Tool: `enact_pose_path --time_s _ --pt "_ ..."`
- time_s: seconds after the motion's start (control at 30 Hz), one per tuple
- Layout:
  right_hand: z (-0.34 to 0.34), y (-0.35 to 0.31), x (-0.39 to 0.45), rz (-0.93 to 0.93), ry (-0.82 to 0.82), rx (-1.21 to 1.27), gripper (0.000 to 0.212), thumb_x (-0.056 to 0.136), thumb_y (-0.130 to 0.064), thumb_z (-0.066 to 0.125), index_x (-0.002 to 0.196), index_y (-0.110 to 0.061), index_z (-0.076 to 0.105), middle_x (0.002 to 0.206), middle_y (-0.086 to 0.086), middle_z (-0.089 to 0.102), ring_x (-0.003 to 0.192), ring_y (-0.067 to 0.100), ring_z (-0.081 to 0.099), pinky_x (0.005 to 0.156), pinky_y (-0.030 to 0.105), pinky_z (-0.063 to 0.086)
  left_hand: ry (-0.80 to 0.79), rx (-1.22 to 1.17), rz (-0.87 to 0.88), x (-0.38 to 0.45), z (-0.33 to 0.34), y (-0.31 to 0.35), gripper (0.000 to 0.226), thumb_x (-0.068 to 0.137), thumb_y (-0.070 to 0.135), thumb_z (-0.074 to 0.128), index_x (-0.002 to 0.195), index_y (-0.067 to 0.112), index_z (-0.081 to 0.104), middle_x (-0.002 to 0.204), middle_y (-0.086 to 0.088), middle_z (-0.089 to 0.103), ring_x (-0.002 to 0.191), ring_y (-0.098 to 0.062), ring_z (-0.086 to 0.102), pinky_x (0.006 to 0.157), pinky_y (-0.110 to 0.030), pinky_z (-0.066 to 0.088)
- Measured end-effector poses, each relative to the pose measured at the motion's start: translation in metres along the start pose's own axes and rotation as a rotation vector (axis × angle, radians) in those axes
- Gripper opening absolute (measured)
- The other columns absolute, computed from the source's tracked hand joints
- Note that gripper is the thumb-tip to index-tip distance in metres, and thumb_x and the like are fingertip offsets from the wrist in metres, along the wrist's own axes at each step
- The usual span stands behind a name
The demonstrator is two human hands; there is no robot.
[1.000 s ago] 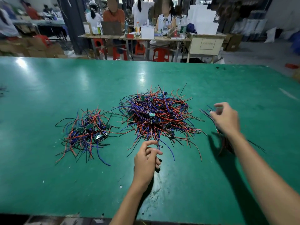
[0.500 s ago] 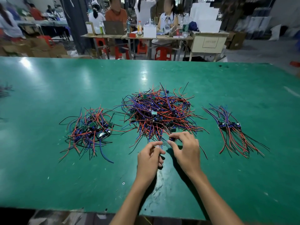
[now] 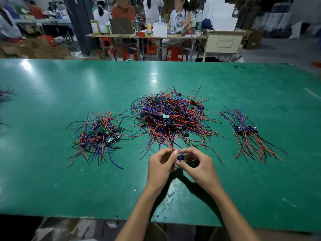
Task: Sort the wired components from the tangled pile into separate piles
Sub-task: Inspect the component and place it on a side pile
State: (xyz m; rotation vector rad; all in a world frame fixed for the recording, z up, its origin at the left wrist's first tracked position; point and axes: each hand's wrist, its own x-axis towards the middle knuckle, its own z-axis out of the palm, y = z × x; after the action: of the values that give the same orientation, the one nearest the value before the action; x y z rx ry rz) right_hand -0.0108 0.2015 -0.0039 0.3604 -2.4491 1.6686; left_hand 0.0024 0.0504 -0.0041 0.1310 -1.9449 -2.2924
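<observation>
Both hands met near the green table's (image 3: 52, 171) front edge; the left hand (image 3: 160, 166) and right hand (image 3: 199, 166) together pinched one small wired component (image 3: 181, 157), likely freeing it from the tangled pile (image 3: 171, 119) just beyond. A loose pile (image 3: 97, 134) lay left, a neater pile (image 3: 250, 134) right.

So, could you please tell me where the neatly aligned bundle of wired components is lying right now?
In the head view, the aligned bundle lies on the green table at the right, apart from the large tangled pile to its left, and beyond the right hand.
</observation>
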Motion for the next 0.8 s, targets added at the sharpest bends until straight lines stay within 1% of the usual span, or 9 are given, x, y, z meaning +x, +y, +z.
enact_pose_path --time_s 0.17,0.27,0.4,0.47,0.53,0.57,0.63,0.7,0.8 --pt "-0.002 0.0 -0.001 0.081 0.004 0.103 0.025 0.076 -0.032 0.09 0.096 -0.034 0.074 0.077 0.0 0.074 0.068 0.021 0.07 0.066 0.028 0.055 0.04 -0.028 -0.02 -0.001 -0.002 0.003 0.013 0.093 0.02 0.071 0.095 0.007 0.073 0.075 -0.003 0.071 0.055 -0.015 0.056 0.053 -0.02 0.047" --pt "-0.001 -0.001 0.0 0.108 0.015 0.117 0.021 0.077 -0.029 0.088 0.094 -0.032 0.075 0.077 0.003 0.073 0.072 0.029 0.068 0.068 0.034 0.055 0.057 0.023 0.031 0.01 -0.016 0.018 0.015 0.098 0.021 0.065 0.099 0.01 0.074 0.092 -0.002 0.078 0.057 -0.013 0.06 0.057 -0.023 0.052" --pt "-0.001 -0.001 0.002 0.137 -0.01 0.113 0.015 0.082 -0.017 0.085 0.092 -0.026 0.076 0.076 0.006 0.073 0.074 0.033 0.066 0.069 0.035 0.054 0.295 0.193 0.18 0.059 -0.07 0.063 0.012 0.096 0.02 0.068 0.093 0.012 0.076 0.081 -0.003 0.078 0.054 -0.015 0.054 0.052 -0.025 0.049" --pt "-0.001 -0.001 0.002 0.143 -0.018 0.098 0.014 0.083 -0.014 0.083 0.092 -0.024 0.077 0.076 0.007 0.072 0.071 0.029 0.065 0.069 0.032 0.054 0.454 0.348 0.183 0.086 -0.105 0.084 0.014 0.092 0.023 0.069 0.086 0.014 0.078 0.076 -0.005 0.077 0.057 -0.017 0.05 0.059 -0.029 0.044" --pt "-0.001 -0.002 0.002 0.144 -0.019 0.097 0.013 0.084 -0.013 0.082 0.091 -0.023 0.077 0.075 0.007 0.073 0.07 0.027 0.065 0.066 0.024 0.052 0.558 0.592 0.123 0.105 -0.139 0.095 0.018 0.09 0.025 0.067 0.078 0.015 0.076 0.074 -0.005 0.074 0.065 -0.02 0.056 0.067 -0.031 0.044" --pt "-0.001 -0.002 0.002 0.147 -0.02 0.097 0.013 0.085 -0.013 0.081 0.091 -0.023 0.077 0.075 0.007 0.073 0.071 0.026 0.066 0.065 0.022 0.051 0.577 0.749 0.062 0.11 -0.154 0.096 0.022 0.09 0.024 0.065 0.072 0.014 0.074 0.07 -0.005 0.071 0.07 -0.024 0.06 0.069 -0.031 0.045" --pt "-0.002 -0.002 0.002 0.152 -0.021 0.093 0.013 0.085 -0.013 0.08 0.09 -0.024 0.077 0.075 0.005 0.073 0.068 0.02 0.066 0.064 0.02 0.05 0.535 1.033 -0.083 0.113 -0.174 0.091 0.031 0.09 0.022 0.059 0.064 0.006 0.067 0.071 -0.018 0.067 0.08 -0.037 0.064 0.073 -0.037 0.049" --pt "-0.002 -0.002 0.003 0.152 -0.02 0.083 0.013 0.086 -0.014 0.08 0.089 -0.026 0.076 0.073 0.0 0.073 0.065 0.01 0.063 0.063 0.018 0.05 0.517 1.204 -0.149 0.112 -0.177 0.084 0.034 0.091 0.025 0.059 0.074 -0.003 0.067 0.085 -0.031 0.066 0.089 -0.045 0.064 0.08 -0.042 0.052" --pt "-0.001 -0.001 0.004 0.16 -0.011 0.073 0.012 0.086 -0.015 0.079 0.087 -0.027 0.076 0.07 -0.005 0.072 0.063 0.006 0.061 0.062 0.016 0.049 0.578 1.355 -0.079 0.109 -0.154 0.079 0.035 0.094 0.03 0.061 0.102 -0.004 0.062 0.113 -0.03 0.056 0.095 -0.047 0.062 0.083 -0.048 0.051"
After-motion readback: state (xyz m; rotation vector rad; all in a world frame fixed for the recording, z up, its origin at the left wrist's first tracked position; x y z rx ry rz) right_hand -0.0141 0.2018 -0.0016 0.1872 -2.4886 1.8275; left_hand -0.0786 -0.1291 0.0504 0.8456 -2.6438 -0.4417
